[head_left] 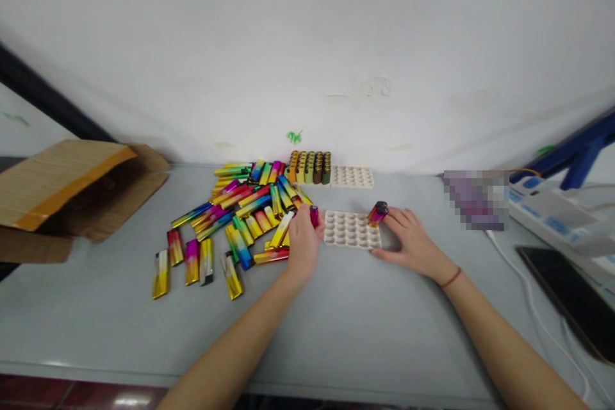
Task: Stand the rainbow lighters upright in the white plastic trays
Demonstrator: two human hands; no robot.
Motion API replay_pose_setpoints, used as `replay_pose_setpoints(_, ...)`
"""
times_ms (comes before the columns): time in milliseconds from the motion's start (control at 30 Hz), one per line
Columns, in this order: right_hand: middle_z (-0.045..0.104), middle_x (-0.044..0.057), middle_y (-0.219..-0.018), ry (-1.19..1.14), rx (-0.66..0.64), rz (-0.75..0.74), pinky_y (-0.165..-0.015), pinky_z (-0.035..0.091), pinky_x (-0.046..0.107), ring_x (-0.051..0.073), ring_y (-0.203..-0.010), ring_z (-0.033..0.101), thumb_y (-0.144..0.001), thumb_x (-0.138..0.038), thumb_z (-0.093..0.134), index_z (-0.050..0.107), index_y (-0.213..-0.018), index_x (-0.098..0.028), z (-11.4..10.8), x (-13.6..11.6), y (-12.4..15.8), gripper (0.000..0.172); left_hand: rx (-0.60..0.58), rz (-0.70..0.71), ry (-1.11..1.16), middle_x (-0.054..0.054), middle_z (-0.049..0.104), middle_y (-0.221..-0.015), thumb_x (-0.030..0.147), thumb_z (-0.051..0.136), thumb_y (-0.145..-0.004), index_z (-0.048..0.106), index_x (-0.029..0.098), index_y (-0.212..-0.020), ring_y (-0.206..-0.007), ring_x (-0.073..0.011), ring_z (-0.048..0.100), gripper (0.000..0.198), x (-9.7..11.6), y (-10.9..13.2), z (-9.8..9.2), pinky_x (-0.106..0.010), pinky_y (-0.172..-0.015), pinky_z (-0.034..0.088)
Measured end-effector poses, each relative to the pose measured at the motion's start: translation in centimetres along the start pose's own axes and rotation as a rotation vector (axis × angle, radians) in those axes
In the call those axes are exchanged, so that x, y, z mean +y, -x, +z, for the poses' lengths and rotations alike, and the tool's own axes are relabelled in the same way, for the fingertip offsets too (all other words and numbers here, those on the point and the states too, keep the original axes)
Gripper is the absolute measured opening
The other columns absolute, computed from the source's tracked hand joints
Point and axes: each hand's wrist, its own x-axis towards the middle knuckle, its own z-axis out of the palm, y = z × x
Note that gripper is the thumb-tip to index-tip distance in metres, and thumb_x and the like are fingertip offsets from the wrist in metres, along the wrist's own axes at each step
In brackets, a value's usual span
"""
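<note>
My left hand (303,240) is closed around a lighter (314,216) with a purple body, held upright at the left edge of the near white tray (353,246). This tray has rows of round-ended hollows. A couple of purple-and-gold lighters (377,213) stand upright in its far right corner. My right hand (408,240) rests at the tray's right side, thumb and fingers spread, fingertips beside those lighters and thumb by the near corner. Left of my left hand lies a loose pile of shiny multicoloured lighters (245,200).
Behind the near tray, another white tray (352,177) stands next to a block of upright lighters (309,168) by the wall. An open cardboard box (67,186) lies at left. At right are a power strip (552,211), white cables (526,285) and a dark phone (569,298).
</note>
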Motion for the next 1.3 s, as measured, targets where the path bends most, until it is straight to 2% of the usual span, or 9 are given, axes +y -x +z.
replay_pose_setpoints(233,0.055,0.017,-0.138,-0.015,0.000,0.002,-0.110,0.032,0.060,0.037,-0.129,0.048,-0.084,-0.061,0.062,0.050,-0.137,-0.019,0.0,-0.1,0.0,0.068,-0.077,0.012,0.017,0.007,0.025,-0.041,0.057,0.045,-0.086,0.037,0.020,-0.051,-0.037,-0.0055,0.022,0.051,0.1,0.0,-0.1,-0.018,-0.038,0.018)
replay_pose_setpoints(400,0.055,0.018,-0.139,-0.030,-0.005,0.008,-0.109,0.032,0.062,0.038,-0.128,0.048,-0.084,-0.060,0.062,0.049,-0.139,-0.021,-0.1,-0.1,0.0,0.069,-0.080,0.015,-0.057,0.007,0.026,-0.040,0.050,0.045,-0.086,0.034,0.021,-0.050,-0.036,-0.0056,0.022,0.048,0.1,-0.1,-0.2,-0.019,-0.037,0.017)
replay_pose_setpoints(700,0.055,0.017,-0.138,-0.017,0.004,0.009,-0.110,0.032,0.061,0.037,-0.128,0.048,-0.083,-0.062,0.061,0.052,-0.137,-0.021,0.1,0.0,0.0,0.068,-0.067,0.007,-0.004,0.007,0.026,-0.040,0.041,0.041,-0.085,0.039,0.021,-0.051,-0.035,-0.0058,0.021,0.039,0.4,-0.2,-0.2,-0.019,-0.037,0.017)
replay_pose_setpoints(800,0.056,0.017,-0.137,-0.026,0.005,0.007,-0.109,0.033,0.060,0.037,-0.127,0.049,-0.084,-0.061,0.062,0.052,-0.136,-0.021,0.1,-0.1,0.0,0.067,-0.081,0.011,0.016,0.007,0.026,-0.040,0.044,0.041,-0.085,0.039,0.021,-0.051,-0.035,-0.0058,0.021,0.041,0.4,-0.1,-0.3,-0.019,-0.037,0.018)
replay_pose_setpoints(933,0.057,0.017,-0.135,-0.028,0.017,0.005,-0.108,0.033,0.058,0.036,-0.125,0.050,-0.082,-0.061,0.064,0.054,-0.133,-0.020,0.1,0.0,-0.2,0.067,-0.094,0.032,0.050,0.007,0.027,-0.041,0.060,0.042,-0.085,0.040,0.021,-0.054,-0.037,-0.0064,0.024,0.050,0.1,-0.4,-0.4,-0.019,-0.039,0.022)
replay_pose_setpoints(1033,0.060,0.015,-0.132,-0.011,0.026,0.024,-0.104,0.036,0.055,0.036,-0.122,0.051,-0.078,-0.061,0.067,0.057,-0.131,-0.022,0.1,0.0,-0.7,0.067,-0.132,0.081,0.017,0.007,0.033,-0.045,0.066,0.042,-0.085,0.042,0.021,-0.060,-0.039,-0.0072,0.029,0.051,-0.1,-1.0,-0.5,-0.020,-0.041,0.024)
replay_pose_setpoints(1133,0.061,0.015,-0.130,0.016,0.040,0.081,-0.099,0.038,0.053,0.037,-0.118,0.052,-0.076,-0.061,0.068,0.059,-0.130,-0.022,0.1,0.0,-1.2,0.067,-0.166,0.164,-0.052,0.007,0.042,-0.051,0.058,0.046,-0.088,0.049,0.021,-0.079,-0.044,-0.0094,0.036,0.038,-0.2,-1.4,-0.7,-0.021,-0.045,0.030)
replay_pose_setpoints(1200,0.062,0.015,-0.130,0.022,0.048,0.117,-0.098,0.038,0.052,0.037,-0.117,0.053,-0.075,-0.060,0.068,0.060,-0.130,-0.021,0.2,0.0,-1.6,0.068,-0.191,0.273,-0.130,0.006,0.048,-0.059,0.052,0.049,-0.090,0.050,0.023,-0.092,-0.049,-0.0107,0.042,0.029,0.0,-1.5,-1.0,-0.022,-0.051,0.036)
replay_pose_setpoints(1300,0.062,0.014,-0.131,0.016,0.051,0.137,-0.098,0.037,0.052,0.036,-0.118,0.052,-0.074,-0.059,0.069,0.059,-0.132,-0.021,0.4,-0.1,-1.9,0.070,-0.221,0.474,-0.299,0.002,0.056,-0.076,0.049,0.050,-0.092,0.053,0.023,-0.097,-0.062,-0.0121,0.052,0.026,0.2,-2.0,-1.7,-0.025,-0.065,0.044)
